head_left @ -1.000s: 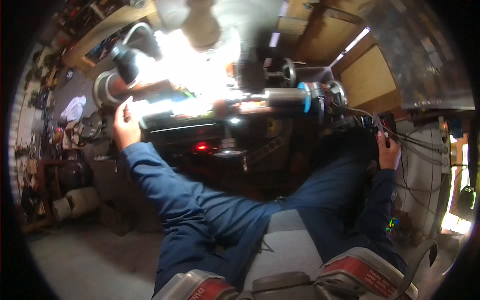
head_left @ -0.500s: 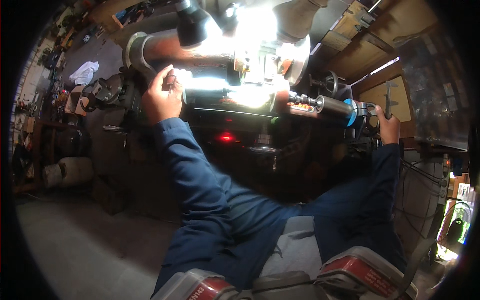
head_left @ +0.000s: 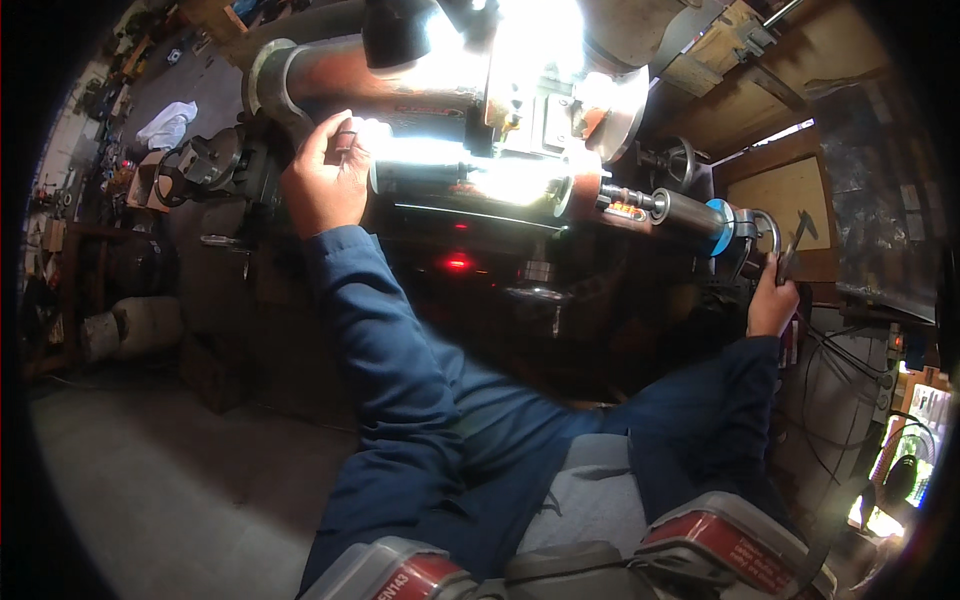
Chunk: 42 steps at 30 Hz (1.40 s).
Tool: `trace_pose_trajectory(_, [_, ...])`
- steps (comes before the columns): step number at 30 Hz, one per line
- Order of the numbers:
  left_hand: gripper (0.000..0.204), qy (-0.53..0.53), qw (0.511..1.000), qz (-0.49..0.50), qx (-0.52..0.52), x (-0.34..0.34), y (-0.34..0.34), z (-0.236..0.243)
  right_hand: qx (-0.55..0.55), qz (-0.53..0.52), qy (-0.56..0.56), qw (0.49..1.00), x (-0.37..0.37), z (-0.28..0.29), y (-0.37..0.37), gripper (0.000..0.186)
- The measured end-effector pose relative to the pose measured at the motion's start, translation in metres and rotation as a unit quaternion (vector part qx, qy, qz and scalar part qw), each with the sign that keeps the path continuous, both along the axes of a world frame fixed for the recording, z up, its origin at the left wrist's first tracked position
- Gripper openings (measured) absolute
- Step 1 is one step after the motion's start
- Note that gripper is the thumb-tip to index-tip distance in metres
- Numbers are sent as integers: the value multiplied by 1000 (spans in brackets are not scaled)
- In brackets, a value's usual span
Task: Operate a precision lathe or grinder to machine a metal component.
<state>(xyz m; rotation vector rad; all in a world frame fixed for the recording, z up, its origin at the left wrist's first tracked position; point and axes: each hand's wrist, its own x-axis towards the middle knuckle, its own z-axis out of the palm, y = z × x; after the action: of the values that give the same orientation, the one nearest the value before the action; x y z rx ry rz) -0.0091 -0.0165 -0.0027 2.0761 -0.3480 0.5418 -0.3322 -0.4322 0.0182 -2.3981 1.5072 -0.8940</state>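
My left hand (head_left: 328, 180) is raised at the left end of the machine's brightly lit horizontal cylinder (head_left: 425, 172). Its fingers are closed by that end, and glare hides what they hold. Low at the right, my right hand (head_left: 772, 303) is closed around a caliper (head_left: 797, 248), whose jaws point up and away. Just left of the caliper is a curved metal handle (head_left: 771, 226) on the machine's end. Beside it, a blue ring (head_left: 719, 227) surrounds the end of a grey metal cylinder (head_left: 684, 217).
A black lamp (head_left: 397, 38) hangs over the machine (head_left: 380, 85), whose middle is washed out by glare. Handwheels (head_left: 182, 172) stick out on the left. A red light (head_left: 457, 263) glows beneath. Cables (head_left: 835, 345) hang at the right, below a plastic sheet (head_left: 885, 200).
My right hand has dropped slightly, away from the curved handle, and the caliper has come down and tilted with it. My left hand stays at the cylinder's left end. The view has shifted slightly.
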Motion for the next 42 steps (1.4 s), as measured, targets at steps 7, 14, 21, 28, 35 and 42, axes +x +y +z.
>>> trace_pose_trajectory(7, [27, -17, 999, -12, -37, 6, -13, -9, -27, 185, -80, 979, -11, 18, 31, 32])
trace_pose_trajectory(14, [22, -15, 999, 25, -13, 0, 1, 1, 274, 319, -39, 906, 34, 55, 132, 26])
trace_pose_trajectory(21, [25, -22, 998, 1, -64, -1, -9, -4, 212, 395, -119, 886, 55, 52, 162, 22])
trace_pose_trajectory(28, [26, -3, 996, -4, -84, 1, -5, -8, 512, 404, -255, 714, 77, 42, 199, 56])
trace_pose_trajectory(35, [23, -24, 995, -18, -93, 1, -1, -11, 708, 412, -331, 468, 86, 28, 239, 40])
trace_pose_trajectory(42, [26, -12, 995, -36, -96, -8, 3, -10, 768, 359, -317, 425, 102, 18, 262, 36])
